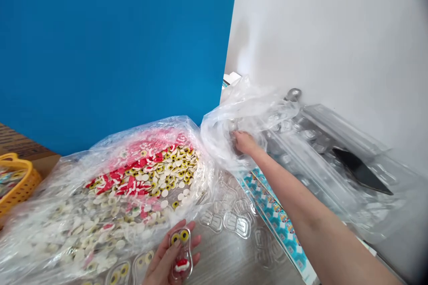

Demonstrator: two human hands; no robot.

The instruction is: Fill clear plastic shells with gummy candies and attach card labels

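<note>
At half past six, left hand (163, 260) closed around a clear shell (187, 249), thumb in front, other fingers behind. Inside, two yellow eyes (184, 235) at the upper end, a red mouth (182, 266) at the lower; front turned up, probably to keep every piece in sight, thumb likely helping pin loose bits in their hollows. At seven o'clock, low on the bench (230, 254), more shells (118, 274) with eyes in place.

At half past five, a scatter of empty shells (236, 225), perhaps kept close for easy reach. Between four and five, blue printed cards (289, 236), partly under the right forearm. At eight, a big clear bag (187, 122), full of loose eyes and mouths, opening toward the middle, apparently for access.

Just off centre toward four, right hand (243, 141) deep in a thin bag (214, 133); fingers veiled by plastic, so cannot tell whether grasping anything. Film bunched around the wrist, presumably pushed aside by the reach. At half past eight, a yellow basket (26, 191) beside a cardboard box (47, 167). At half past three, a dark slab (363, 171) on clear plastic, perhaps as a weight. Behind, a blue panel (117, 44) at ten, a pale wall (324, 44) at two.
</note>
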